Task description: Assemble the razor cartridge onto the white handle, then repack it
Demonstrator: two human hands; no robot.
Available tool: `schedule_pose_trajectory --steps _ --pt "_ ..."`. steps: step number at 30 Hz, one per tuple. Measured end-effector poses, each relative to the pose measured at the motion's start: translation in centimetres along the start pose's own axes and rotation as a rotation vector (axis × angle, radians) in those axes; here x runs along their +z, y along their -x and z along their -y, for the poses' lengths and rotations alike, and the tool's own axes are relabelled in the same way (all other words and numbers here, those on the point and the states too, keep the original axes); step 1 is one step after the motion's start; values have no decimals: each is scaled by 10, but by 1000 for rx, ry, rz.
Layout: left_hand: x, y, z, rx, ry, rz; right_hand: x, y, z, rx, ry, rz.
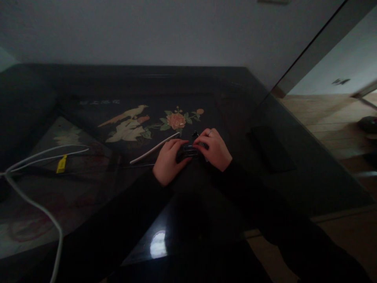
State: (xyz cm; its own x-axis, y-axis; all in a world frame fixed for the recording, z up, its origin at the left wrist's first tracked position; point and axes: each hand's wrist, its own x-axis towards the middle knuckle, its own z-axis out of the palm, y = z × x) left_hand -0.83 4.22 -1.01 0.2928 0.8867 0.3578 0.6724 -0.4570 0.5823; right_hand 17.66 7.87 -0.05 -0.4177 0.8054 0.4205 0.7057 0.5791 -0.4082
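Note:
A small dark, glossy object (190, 149) sits between my hands over the middle of the tabletop; dim light hides its kind. My left hand (169, 161) grips its left end, thumb below and fingers above. From the other side, the bent fingers of my right hand (213, 148), which wears a ring, pinch its right end. A tiny black piece (194, 134) shows just above the right fingertips; whether it is attached cannot be made out. Beside my left hand, a slim white rod-like strip (153, 149) lies slantwise, its upper end near my fingers.
The dark glossy table (220, 228) bears a picture of birds and a peony (176, 120). A white cable (38, 204) with a yellow tag (61, 164) loops over its left side. A flat black rectangular item (272, 149) lies at right. A wall (132, 31) rises behind.

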Motion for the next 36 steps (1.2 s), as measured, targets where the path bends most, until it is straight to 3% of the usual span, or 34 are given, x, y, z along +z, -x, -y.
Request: schedule_pose_trajectory --steps 10,36 --pt "2 1 4 23 -45 23 1 0 3 -31 85 26" --pt "0 1 3 55 -36 48 -6 -2 5 19 47 12"
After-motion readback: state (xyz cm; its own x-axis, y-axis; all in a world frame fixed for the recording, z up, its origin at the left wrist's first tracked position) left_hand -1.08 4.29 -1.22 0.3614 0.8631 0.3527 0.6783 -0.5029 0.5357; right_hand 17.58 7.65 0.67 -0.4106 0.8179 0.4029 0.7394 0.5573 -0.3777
